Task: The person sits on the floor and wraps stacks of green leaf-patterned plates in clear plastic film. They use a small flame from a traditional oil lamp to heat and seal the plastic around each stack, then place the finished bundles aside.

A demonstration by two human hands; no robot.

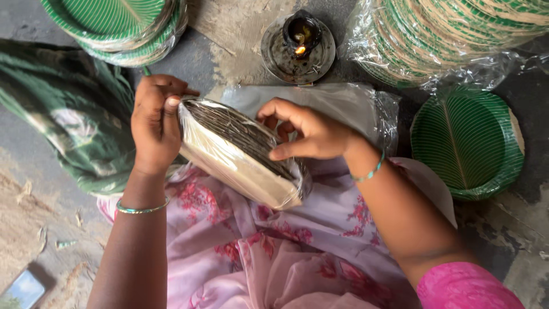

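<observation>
We hold a wrapped stack of plates (243, 153) on edge over our lap. Our left hand (155, 123) grips its far-left end, fingers curled tight around the plastic, thumb pressed on the rim. Our right hand (311, 133) rests on the top edge, fingers bent and pinching the wrap. Beyond our fingertips burns a small lamp (298, 43) on a metal dish. Right of our right hand lies a green plate (466, 143).
</observation>
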